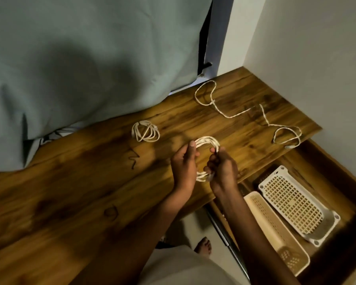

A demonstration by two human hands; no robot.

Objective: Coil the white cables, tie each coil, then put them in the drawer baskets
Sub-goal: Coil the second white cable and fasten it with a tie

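I hold a coiled white cable (207, 140) above the wooden table (90, 182), between both hands. My left hand (183, 167) grips its left side, thumb up along the loops. My right hand (221, 169) pinches the right side and the lower strands. A second white coil (145, 131) lies on the table to the left, behind my hands. One loose white cable (224, 112) snakes across the far right of the table to its edge. The open drawer at lower right holds a white mesh basket (292, 204) and a narrow cream basket (275, 229).
A grey-green curtain (80, 58) hangs over the table's back edge. Short dark ties (134, 160) lie on the wood left of my hands. A white wall stands at right. My bare foot (202, 245) shows on the floor below the table edge.
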